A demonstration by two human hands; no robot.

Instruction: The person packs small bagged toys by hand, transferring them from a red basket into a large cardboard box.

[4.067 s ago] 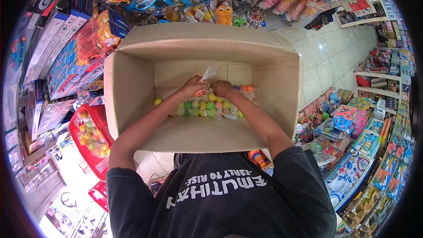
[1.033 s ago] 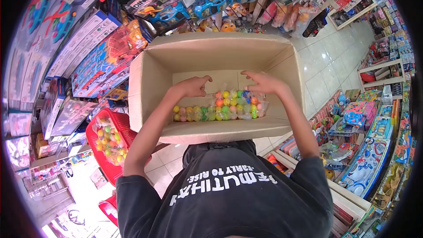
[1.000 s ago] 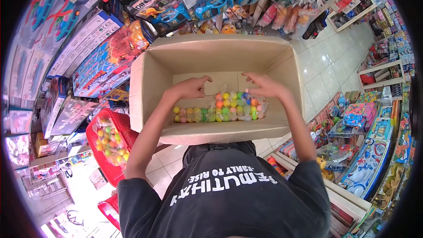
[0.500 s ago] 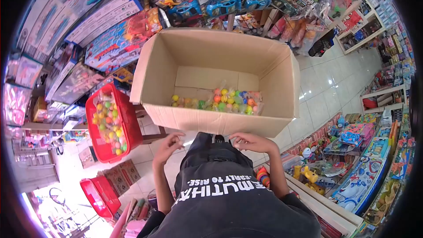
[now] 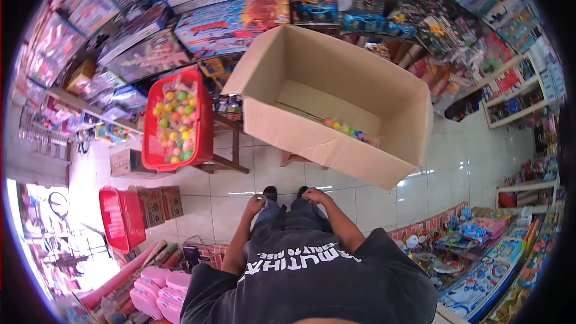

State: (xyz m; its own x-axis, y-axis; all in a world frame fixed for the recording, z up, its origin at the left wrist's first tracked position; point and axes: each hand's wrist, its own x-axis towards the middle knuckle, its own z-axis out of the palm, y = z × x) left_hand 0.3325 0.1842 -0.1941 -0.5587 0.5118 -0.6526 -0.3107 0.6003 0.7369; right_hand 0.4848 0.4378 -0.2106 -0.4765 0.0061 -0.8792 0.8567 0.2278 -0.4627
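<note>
My left hand (image 5: 255,205) hangs by my left thigh, with its fingers loosely bent and nothing seen in them. My right hand (image 5: 314,195) is in front of my right leg, likewise loosely bent with no object visible in it. Neither hand touches the large open cardboard box (image 5: 324,138), which stands tilted in view beyond my feet. Inside it, bags of colourful small balls (image 5: 349,130) lie near the front wall, which partly hides them. Left of the box, a red plastic basket (image 5: 206,126) holds more colourful balls (image 5: 175,119).
A wooden stool (image 5: 228,165) stands beside the basket. A second red basket (image 5: 123,222) and printed cartons (image 5: 157,205) are at the left. Packaged toys (image 5: 234,27) line the far shelves. More toys (image 5: 480,264) fill a low display at the right. Pink cases (image 5: 159,294) lie at the lower left.
The box and baskets now appear farther from my body, and more floor and my feet show. The view has turned. Both hands have dropped away from the box's near side.
</note>
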